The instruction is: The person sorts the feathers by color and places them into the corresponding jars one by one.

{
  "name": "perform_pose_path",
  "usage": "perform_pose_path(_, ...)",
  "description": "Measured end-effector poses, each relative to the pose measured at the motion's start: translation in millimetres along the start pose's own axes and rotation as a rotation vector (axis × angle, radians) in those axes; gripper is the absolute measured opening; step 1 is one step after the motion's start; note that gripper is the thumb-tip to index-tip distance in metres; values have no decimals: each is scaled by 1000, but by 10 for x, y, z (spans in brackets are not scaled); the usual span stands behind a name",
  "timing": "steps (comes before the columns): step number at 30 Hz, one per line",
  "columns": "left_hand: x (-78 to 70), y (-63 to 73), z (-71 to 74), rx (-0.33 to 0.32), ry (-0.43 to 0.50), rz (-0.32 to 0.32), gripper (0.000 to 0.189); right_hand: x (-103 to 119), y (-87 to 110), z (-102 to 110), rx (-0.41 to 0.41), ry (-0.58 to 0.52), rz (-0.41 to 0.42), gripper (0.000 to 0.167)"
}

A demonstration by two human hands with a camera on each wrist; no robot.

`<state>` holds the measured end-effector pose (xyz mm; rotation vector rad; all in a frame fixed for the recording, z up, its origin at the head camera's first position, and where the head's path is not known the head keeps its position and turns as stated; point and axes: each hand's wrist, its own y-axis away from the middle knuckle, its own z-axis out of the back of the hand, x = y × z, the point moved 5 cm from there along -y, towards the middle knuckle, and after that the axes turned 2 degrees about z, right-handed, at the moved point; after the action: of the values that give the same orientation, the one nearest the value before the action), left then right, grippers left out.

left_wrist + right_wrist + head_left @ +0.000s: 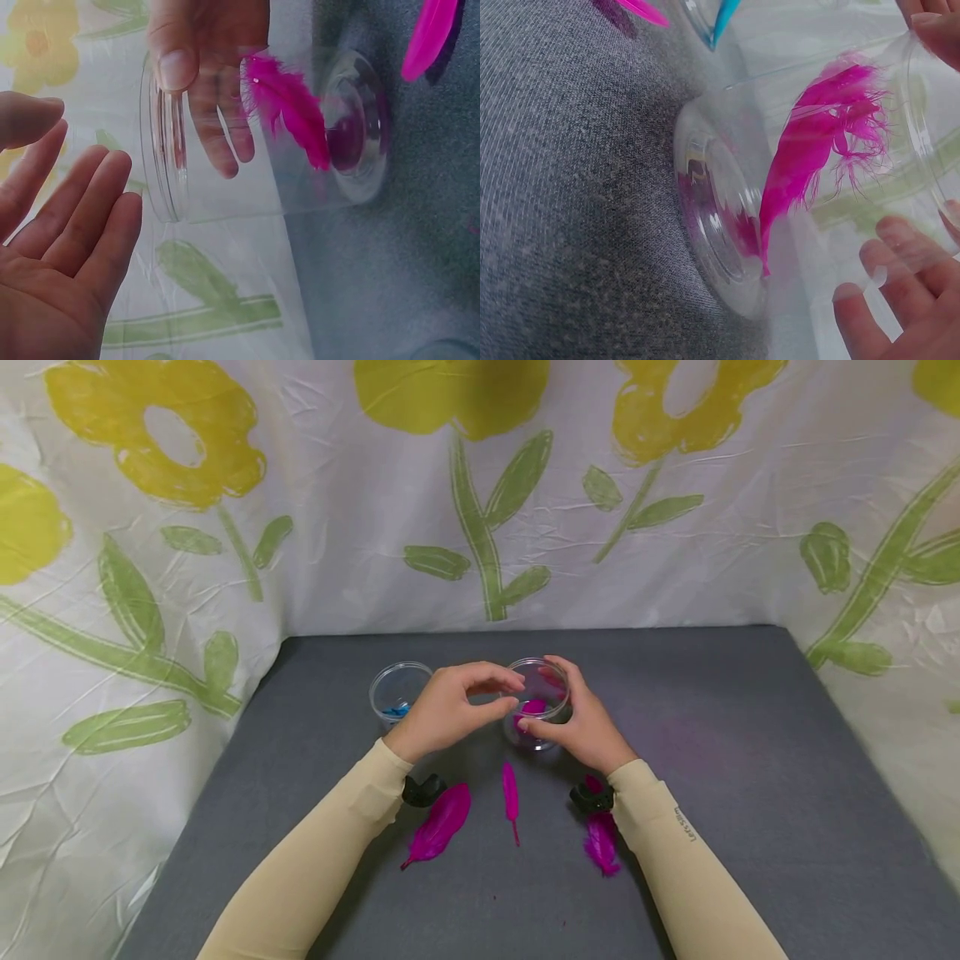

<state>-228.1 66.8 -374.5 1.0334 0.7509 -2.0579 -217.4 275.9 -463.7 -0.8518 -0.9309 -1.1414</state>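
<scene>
My right hand [588,718] grips a clear plastic jar [553,716] near its rim, thumb on the near side and fingers around the far side. Inside the jar stands a magenta feather [817,142], its quill end down at the base and its fluffy part leaning on the wall. My left hand [457,702] hovers at the left of the jar's mouth, thumb and fingers apart with nothing between them. Below the hands on the table lie a broad magenta feather [442,822], a narrow one [511,793], and a fluffy magenta feather [602,843] partly hidden under the right wrist.
A second clear jar [381,687] stands behind my left hand, with blue feather [397,711] pieces inside. The dark grey tabletop [735,735] meets a white cloth [360,552] printed with yellow flowers. Black wrist cameras sit under both wrists.
</scene>
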Motion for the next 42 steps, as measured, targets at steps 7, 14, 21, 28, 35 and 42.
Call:
perform_pose_path(7,-54,150,73,-10,-60,-22,19,30,-12,-17,1,-5,14,106)
perform_pose_path(14,-72,433,143,-7,-149,-11,21,25,-19,-13,-3,-11,14,104)
perform_pose_path(21,11,785,193,-29,-214,-6,23,22,1,-8,-7,-14,8,102)
perform_pose_path(28,133,1138,288,-38,-285,40,27,46,5,-22,7,-13,7,102)
perform_pose_path(35,264,1446,342,-48,-335,62,30,40,2,-27,4,-7,1,103)
perform_pose_path(42,370,1693,343,-59,-380,77,31,2,-8,-25,5,-15,8,101)
